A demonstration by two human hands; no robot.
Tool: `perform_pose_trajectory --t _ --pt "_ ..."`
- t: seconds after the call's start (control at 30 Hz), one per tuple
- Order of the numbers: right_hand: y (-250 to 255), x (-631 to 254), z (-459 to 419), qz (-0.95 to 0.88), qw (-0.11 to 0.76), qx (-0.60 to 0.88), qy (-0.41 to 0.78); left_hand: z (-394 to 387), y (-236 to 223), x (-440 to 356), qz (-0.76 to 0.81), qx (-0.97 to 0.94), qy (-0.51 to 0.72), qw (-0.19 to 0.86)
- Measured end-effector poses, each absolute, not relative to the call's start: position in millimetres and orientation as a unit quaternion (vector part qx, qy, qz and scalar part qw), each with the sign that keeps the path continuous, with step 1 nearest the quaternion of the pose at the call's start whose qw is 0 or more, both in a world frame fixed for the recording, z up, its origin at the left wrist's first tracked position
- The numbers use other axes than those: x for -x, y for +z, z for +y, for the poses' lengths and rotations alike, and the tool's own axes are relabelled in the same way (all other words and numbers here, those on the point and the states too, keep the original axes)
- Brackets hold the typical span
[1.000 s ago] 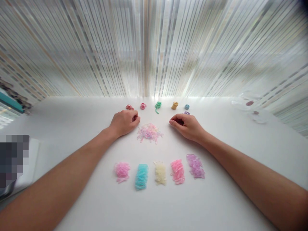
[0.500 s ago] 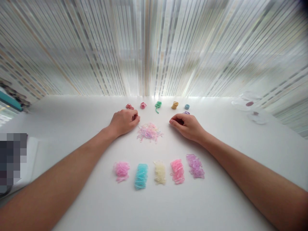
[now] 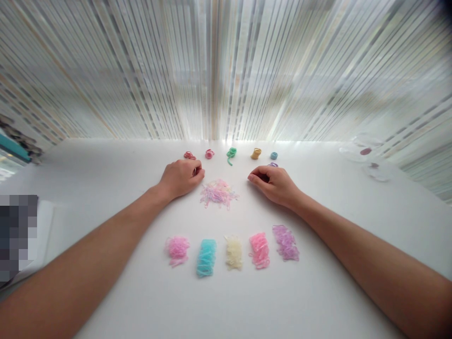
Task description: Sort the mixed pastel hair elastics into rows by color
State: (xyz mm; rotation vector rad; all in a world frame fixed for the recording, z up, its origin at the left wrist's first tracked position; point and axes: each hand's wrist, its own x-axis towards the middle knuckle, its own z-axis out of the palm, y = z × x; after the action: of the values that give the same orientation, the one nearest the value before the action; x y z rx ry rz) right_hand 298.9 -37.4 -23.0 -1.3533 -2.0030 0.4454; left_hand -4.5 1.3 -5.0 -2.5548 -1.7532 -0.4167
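On the white table my left hand (image 3: 181, 177) rests with its fingers curled in, just left of a loose heap of pale multicoloured small bands (image 3: 219, 194). Nothing shows in it. A reddish coil (image 3: 189, 155) lies just beyond its knuckles. Across the heap, my right hand (image 3: 271, 183) lies on its side, thumb and fingertips brought together around a dark hollow, with no object visible in it. A purple coil (image 3: 273, 165) is partly hidden behind that hand. Neither hand touches the heap.
Toward me is a row of band bundles: light pink (image 3: 178, 250), turquoise (image 3: 206, 257), cream (image 3: 234, 253), bright pink (image 3: 259, 250) and lilac (image 3: 286, 242). Pink (image 3: 209, 154), green (image 3: 231, 153), yellow (image 3: 256, 153) and blue coils (image 3: 274, 155) stand near a striped curtain (image 3: 226, 70). Clear discs (image 3: 377, 172) lie right.
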Motion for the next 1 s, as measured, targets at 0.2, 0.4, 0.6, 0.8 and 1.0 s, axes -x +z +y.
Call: perform_pose_trajectory --t 0.2,0.4,0.6,0.8,1.0 --pt "-24.2 -299.2 -37.2 -0.767 0.335 0.52 0.169 1.1 -5.0 5.3 -0.566 0.814 -0.13 0.008" --pt "-23.9 -299.2 -37.2 -0.769 0.335 0.519 0.167 1.5 -5.3 3.9 -0.563 0.816 -0.13 0.008" --pt "-23.1 -298.7 -37.4 -0.768 0.336 0.519 0.169 1.7 -6.1 4.4 -0.556 0.82 -0.134 0.018" --pt "-22.3 -298.4 -37.6 -0.767 0.337 0.519 0.171 1.5 -6.5 4.6 -0.556 0.82 -0.131 0.022" --pt "-22.1 -298.2 -37.9 -0.765 0.338 0.52 0.172 0.7 -4.7 3.9 -0.559 0.82 -0.123 0.022"
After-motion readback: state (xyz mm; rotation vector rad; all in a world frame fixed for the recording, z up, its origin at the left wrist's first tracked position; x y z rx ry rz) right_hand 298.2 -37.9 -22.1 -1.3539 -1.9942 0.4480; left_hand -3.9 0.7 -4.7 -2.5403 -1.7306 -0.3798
